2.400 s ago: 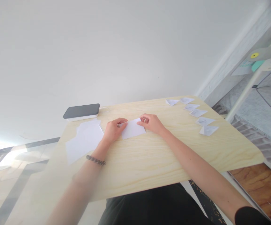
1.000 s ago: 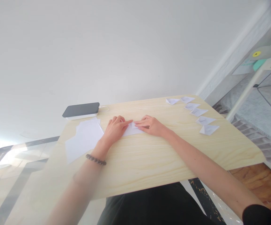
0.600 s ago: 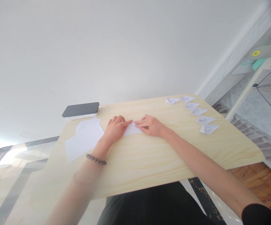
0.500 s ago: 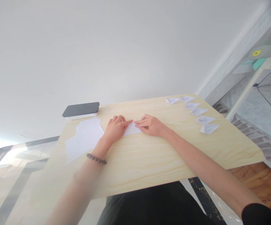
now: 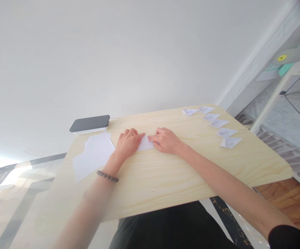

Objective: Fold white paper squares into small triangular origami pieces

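Note:
A small folded piece of white paper [image 5: 145, 143] lies on the table between my hands. My left hand [image 5: 129, 140] is on its left side, fingers curled and thumb stretched along the paper's upper edge. From the right, my right hand [image 5: 165, 140] pinches the paper's right part with the index finger and thumb, the other fingers bent in. Part of the paper is hidden under both hands. Beside my left hand lies a stack of loose white sheets [image 5: 94, 155].
Several folded white paper shapes [image 5: 230, 142] stand in a slanting row on the right of the wooden table [image 5: 165, 183]. A dark-topped white device [image 5: 90, 123] with a cable sits at the back left. The wall [image 5: 139, 69] rises behind.
My right hand's fingertips have shifted slightly down along the paper's right side. My left hand stays nearly in place, and the paper remains flat on the table.

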The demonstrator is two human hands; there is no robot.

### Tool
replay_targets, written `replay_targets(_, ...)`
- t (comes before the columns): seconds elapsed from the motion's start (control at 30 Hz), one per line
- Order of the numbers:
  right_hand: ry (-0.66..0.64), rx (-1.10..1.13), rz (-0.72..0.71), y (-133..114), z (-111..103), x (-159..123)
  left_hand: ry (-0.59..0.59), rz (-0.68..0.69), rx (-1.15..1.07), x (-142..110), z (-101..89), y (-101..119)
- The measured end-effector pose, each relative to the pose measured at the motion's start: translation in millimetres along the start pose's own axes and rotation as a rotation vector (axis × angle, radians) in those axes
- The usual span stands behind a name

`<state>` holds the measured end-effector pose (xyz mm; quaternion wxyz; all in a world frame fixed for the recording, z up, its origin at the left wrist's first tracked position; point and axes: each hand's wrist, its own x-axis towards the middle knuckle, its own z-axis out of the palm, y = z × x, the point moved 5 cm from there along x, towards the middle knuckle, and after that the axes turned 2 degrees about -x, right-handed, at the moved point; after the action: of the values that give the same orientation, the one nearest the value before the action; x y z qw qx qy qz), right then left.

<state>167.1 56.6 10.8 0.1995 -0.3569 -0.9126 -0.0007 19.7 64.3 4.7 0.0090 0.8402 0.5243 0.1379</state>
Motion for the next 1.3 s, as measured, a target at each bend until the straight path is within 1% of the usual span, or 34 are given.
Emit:
replay_targets(0.17, 0.005, 0.028, 0.006, 3, 2, -3, 0.044, -0.029, -0.152, 1, 3.9, -5)
replay_targets(0.23, 0.010, 0.081, -0.010, 3, 4, -5, 0.057, -0.070, -0.230, 3, 6.6, -9)
replay_targets(0.33, 0.026, 0.184, -0.009, 4, 5, -6, 0.041, -0.131, -0.345, 5, 10.6, -15)
replay_targets(0.4, 0.042, 0.261, 0.029, 5, 6, -6, 0.023, -0.151, -0.416, 6, 11.1, -17)
replay_targets(0.47, 0.073, 0.325, 0.095, 8, 6, -4, 0.010, -0.162, -0.493, 5, 9.4, -16)
replay_targets(0.57, 0.120, 0.380, 0.171, 10, 6, -2, -0.024, -0.207, -0.664, 1, 6.5, -15)
replay_targets(0.63, 0.113, 0.404, 0.187, 10, 7, 0, -0.055, -0.240, -0.776, -2, 5.3, -14)
replay_targets(0.73, 0.073, 0.456, 0.227, 9, 11, 0, -0.082, -0.245, -0.873, -3, 3.1, -10)
replay_targets(0.87, 0.096, 0.541, 0.272, 9, 12, -1, -0.098, -0.237, -0.919, -3, 1.7, -4)
replay_targets(1.0, 0.117, 0.576, 0.270, 7, 9, -2, -0.127, -0.226, -0.906, -3, 2.0, 1)
replay_targets(1.17, 0.131, 0.610, 0.254, 2, 6, 0, -0.127, -0.183, -0.908, -4, -0.3, 6)
replay_targets(1.3, 0.111, 0.656, 0.253, 2, 6, 1, -0.125, -0.183, -0.947, -4, 0.1, 8)
